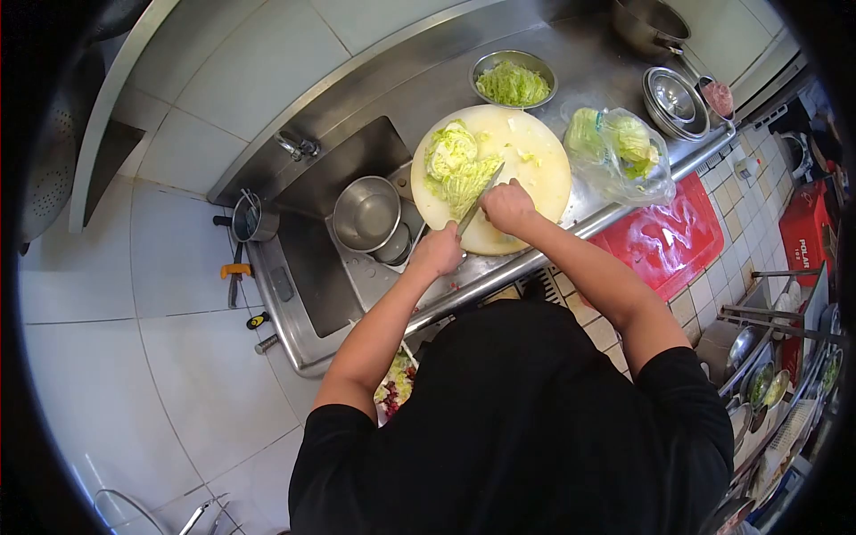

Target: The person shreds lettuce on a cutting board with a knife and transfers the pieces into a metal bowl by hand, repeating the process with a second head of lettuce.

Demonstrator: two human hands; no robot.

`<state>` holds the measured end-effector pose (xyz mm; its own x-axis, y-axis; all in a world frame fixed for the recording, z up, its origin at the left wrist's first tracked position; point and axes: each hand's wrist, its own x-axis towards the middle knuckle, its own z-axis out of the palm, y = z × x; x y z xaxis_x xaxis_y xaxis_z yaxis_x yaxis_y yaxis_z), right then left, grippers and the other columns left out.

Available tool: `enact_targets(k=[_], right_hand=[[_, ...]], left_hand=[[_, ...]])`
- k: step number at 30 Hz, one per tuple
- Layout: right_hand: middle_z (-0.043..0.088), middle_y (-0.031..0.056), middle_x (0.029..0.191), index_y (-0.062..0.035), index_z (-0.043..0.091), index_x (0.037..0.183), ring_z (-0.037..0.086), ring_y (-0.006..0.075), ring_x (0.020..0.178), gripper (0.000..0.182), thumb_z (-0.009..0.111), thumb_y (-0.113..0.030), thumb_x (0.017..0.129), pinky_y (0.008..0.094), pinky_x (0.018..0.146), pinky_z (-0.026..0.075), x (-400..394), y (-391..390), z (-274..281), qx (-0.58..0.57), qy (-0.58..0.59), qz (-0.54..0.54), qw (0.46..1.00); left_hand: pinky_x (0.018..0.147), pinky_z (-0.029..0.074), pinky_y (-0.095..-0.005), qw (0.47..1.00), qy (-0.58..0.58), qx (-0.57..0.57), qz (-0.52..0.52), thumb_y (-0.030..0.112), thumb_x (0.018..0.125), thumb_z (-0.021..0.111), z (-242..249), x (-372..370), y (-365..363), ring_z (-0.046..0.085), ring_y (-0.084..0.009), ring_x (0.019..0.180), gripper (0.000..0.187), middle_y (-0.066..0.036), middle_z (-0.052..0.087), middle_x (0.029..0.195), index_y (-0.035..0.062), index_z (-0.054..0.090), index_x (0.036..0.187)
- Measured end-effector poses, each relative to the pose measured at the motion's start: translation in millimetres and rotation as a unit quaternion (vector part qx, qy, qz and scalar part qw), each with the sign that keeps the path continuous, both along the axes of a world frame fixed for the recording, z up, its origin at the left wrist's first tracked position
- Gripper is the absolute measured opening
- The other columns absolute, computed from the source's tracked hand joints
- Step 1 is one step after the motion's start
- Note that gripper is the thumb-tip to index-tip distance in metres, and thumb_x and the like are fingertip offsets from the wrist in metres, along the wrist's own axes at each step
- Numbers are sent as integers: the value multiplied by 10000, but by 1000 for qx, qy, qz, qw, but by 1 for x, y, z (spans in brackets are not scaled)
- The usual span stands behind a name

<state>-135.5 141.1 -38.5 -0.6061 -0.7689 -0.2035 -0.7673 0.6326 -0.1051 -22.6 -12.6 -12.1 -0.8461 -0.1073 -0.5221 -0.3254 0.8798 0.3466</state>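
A round cream cutting board (548, 192) lies on the steel counter, with a napa cabbage piece (451, 150) and a pile of shredded cabbage (471, 185) on its left half. A knife (489, 185) slants across the board, its blade along the right side of the shreds. My left hand (437, 250) is closed around its handle end at the board's near edge. Curled against the blade from the right is my right hand (507, 207); its fingertips are partly hidden. Small cabbage scraps (530, 159) lie on the board's right half.
Behind the board stands a bowl of shredded cabbage (513, 84). To the right are a plastic bag of cabbage (621, 152) and stacked steel bowls (675, 102). A steel pot (367, 214) sits by the sink (308, 267) at left. A red board (664, 236) lies beyond the counter edge.
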Motion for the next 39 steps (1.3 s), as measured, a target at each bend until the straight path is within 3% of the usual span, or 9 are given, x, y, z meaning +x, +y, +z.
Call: enact_targets(k=[7, 14, 16, 22, 24, 34, 36, 37, 39], right_hand=[[720, 163, 835, -71, 737, 826, 716, 307, 803, 175, 571, -123, 818, 422, 758, 561, 6, -3, -12, -93, -51, -40, 994], [721, 166, 819, -64, 730, 821, 718, 311, 788, 172, 566, -113, 818, 423, 737, 573, 16, -2, -19, -123, -28, -82, 989], [722, 163, 821, -65, 729, 823, 718, 308, 783, 172, 564, -110, 819, 423, 732, 573, 23, 0, -23, -126, -37, -83, 988], [718, 138, 800, -92, 730, 798, 699, 270, 812, 178, 558, -127, 827, 393, 785, 516, 23, 0, -18, -124, -18, -88, 988], [692, 114, 744, -82, 703, 776, 651, 257, 832, 125, 585, -122, 788, 382, 820, 459, 25, 3, -20, -140, 63, -59, 986], [701, 114, 785, -98, 732, 767, 644, 252, 905, 151, 591, -149, 747, 386, 848, 431, 14, 10, 1, -92, -14, -52, 994], [693, 114, 771, -104, 733, 769, 635, 302, 915, 143, 593, -134, 761, 417, 849, 455, 1, 20, 9, -276, -45, -164, 946], [676, 125, 808, -74, 705, 800, 616, 349, 941, 109, 613, -126, 775, 431, 864, 476, -6, 28, 13, -408, -87, -206, 885], [646, 146, 894, -35, 658, 868, 602, 358, 961, 122, 637, -105, 770, 418, 883, 486, -14, 54, 28, -432, -69, -194, 878]], left_hand=[[876, 476, -568, 999, -15, -27, -36, 223, 974, 475, 42, 16, 0, 629, -486, 985, 279, -326, 647, 1006, -6, 515, 1127], [844, 475, -591, 1000, -8, -17, -14, 227, 978, 480, 5, 28, 3, 631, -511, 928, 272, -344, 645, 952, -3, 511, 1119], [841, 475, -592, 999, -15, -23, -22, 226, 978, 480, 33, 27, 5, 633, -512, 916, 271, -345, 645, 945, -4, 510, 1118], [824, 480, -581, 1000, 7, -12, -28, 205, 964, 488, 3, 31, 0, 637, -503, 889, 270, -333, 651, 884, -19, 507, 1113], [822, 480, -582, 1000, 3, -8, -23, 206, 963, 490, 2, 34, 2, 637, -501, 889, 270, -334, 650, 889, -17, 505, 1114], [813, 480, -577, 1000, -3, -3, -6, 223, 971, 492, -5, 31, 10, 632, -500, 889, 259, -325, 652, 907, 2, 503, 1106], [812, 479, -577, 1000, -3, -5, 1, 222, 971, 493, -8, 27, 8, 631, -501, 887, 257, -322, 652, 900, -1, 502, 1099], [812, 478, -578, 1000, 3, 2, -9, 222, 972, 491, 1, 23, 5, 630, -503, 884, 256, -323, 651, 899, -2, 499, 1096], [812, 476, -579, 1000, 16, 8, -18, 221, 973, 490, 16, 21, 5, 628, -506, 881, 254, -323, 651, 898, -3, 497, 1092]])
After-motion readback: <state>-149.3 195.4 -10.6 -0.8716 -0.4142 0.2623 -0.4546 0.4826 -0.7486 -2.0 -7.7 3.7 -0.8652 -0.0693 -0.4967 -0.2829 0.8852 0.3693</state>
